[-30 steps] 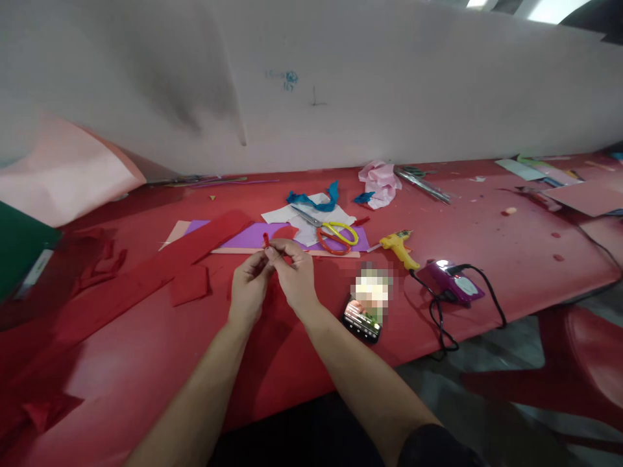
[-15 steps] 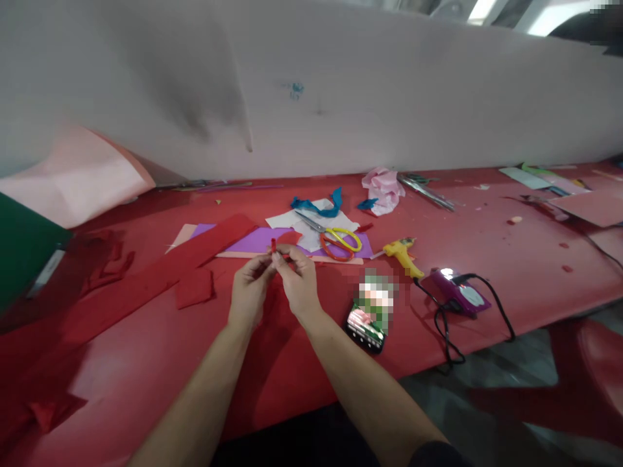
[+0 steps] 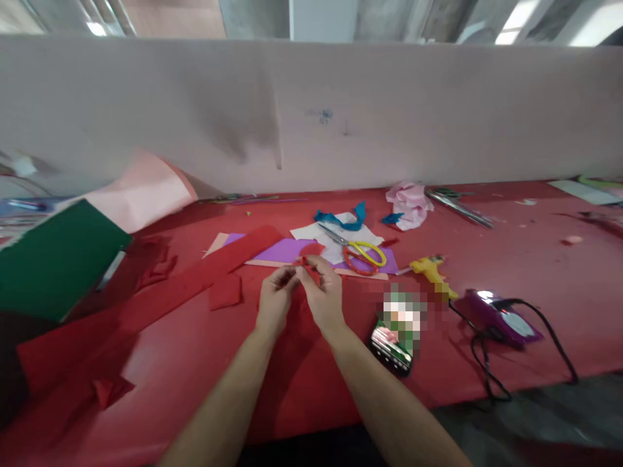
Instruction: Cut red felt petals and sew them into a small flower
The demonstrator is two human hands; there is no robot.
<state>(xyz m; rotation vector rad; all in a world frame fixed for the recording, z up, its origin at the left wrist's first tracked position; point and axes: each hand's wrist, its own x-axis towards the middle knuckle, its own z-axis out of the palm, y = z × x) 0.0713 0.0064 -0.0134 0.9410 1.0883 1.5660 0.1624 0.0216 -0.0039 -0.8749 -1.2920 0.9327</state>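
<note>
My left hand [image 3: 274, 301] and my right hand [image 3: 325, 296] meet over the red tabletop, fingertips pinched together. Between them is a small rolled red piece of paper [image 3: 302, 261], mostly hidden by the fingers. Just beyond my right hand lie scissors [image 3: 348, 244] with one yellow and one red handle, on white scraps and a purple sheet [image 3: 287, 250]. A long red strip [image 3: 195, 285] and a small red square piece [image 3: 226, 292] lie to the left of my left hand.
On the right are a lit phone [image 3: 396, 334], a yellow glue gun [image 3: 432, 269] and a purple box with a black cord [image 3: 501, 318]. Crumpled pink paper [image 3: 409, 204] and a blue strip [image 3: 348, 220] lie behind. A green board [image 3: 61, 259] stands left. A pale wall [image 3: 311, 110] closes the back.
The view has shifted, so everything sits further right and slightly lower. The red roll, which stuck up above my fingertips, now shows less between them. Both hands keep their pinch.
</note>
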